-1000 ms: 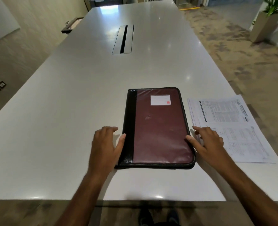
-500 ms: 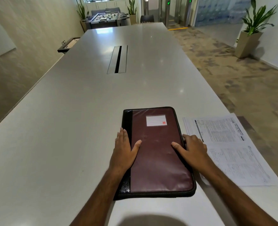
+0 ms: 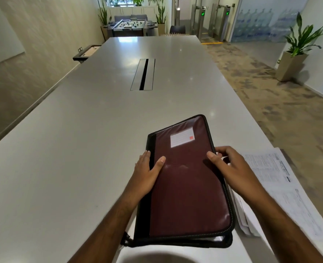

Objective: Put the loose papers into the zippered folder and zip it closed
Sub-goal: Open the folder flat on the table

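A maroon zippered folder (image 3: 189,188) with a black spine and a white label lies on the grey table (image 3: 71,149) in front of me. Its right side is raised, and the cover stands apart from the base at the near right corner. My left hand (image 3: 147,173) rests flat on the spine, thumb on the cover. My right hand (image 3: 230,168) grips the folder's right edge, thumb on top and fingers curled over the zipper edge. Loose printed papers (image 3: 282,186) lie on the table just right of the folder, partly hidden by my right forearm.
A long cable slot (image 3: 143,74) is set into the table's middle, farther away. The table's right edge runs close beside the papers, with carpeted floor beyond. A potted plant (image 3: 297,50) stands at the far right wall. A foosball table (image 3: 131,25) stands past the table's far end.
The folder has been lifted along its right side and turned slightly. My right hand moved from lying on the cover to gripping the right edge. The view tilted upward.
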{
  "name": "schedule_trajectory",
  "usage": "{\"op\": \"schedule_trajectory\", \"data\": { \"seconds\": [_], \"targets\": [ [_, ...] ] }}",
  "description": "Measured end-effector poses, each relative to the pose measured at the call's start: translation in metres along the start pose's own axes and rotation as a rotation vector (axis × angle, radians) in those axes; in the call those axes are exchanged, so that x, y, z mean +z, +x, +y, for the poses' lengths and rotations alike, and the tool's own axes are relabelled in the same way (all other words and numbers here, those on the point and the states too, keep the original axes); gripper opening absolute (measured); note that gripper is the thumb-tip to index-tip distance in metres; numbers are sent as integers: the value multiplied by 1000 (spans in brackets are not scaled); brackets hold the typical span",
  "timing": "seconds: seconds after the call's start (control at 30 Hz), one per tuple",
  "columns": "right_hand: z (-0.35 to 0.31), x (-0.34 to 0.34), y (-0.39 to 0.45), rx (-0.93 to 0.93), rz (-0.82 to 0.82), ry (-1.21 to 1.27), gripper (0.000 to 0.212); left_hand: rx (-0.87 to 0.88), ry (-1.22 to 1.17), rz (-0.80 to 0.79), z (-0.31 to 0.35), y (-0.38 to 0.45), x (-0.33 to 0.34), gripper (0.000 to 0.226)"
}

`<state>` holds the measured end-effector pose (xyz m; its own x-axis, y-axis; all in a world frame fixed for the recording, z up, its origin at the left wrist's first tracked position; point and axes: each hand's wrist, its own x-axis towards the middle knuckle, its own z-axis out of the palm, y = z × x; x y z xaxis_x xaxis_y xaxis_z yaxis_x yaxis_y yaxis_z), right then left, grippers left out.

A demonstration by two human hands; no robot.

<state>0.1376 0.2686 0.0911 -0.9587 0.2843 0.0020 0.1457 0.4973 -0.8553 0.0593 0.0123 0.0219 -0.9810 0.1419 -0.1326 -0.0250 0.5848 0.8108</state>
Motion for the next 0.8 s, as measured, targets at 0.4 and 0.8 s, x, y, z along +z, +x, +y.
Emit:
{"op": "schedule_trajectory", "data": {
  "seconds": [0.4,0.8],
  "targets": [
    [-128,46,24,-405,-203,-17,38,161,-533,-205,93,-3,-100,22],
    [-168,162,28,-578,-445,-60,58,134,-588,-75,30,-9,-195,33]
  ]
}}
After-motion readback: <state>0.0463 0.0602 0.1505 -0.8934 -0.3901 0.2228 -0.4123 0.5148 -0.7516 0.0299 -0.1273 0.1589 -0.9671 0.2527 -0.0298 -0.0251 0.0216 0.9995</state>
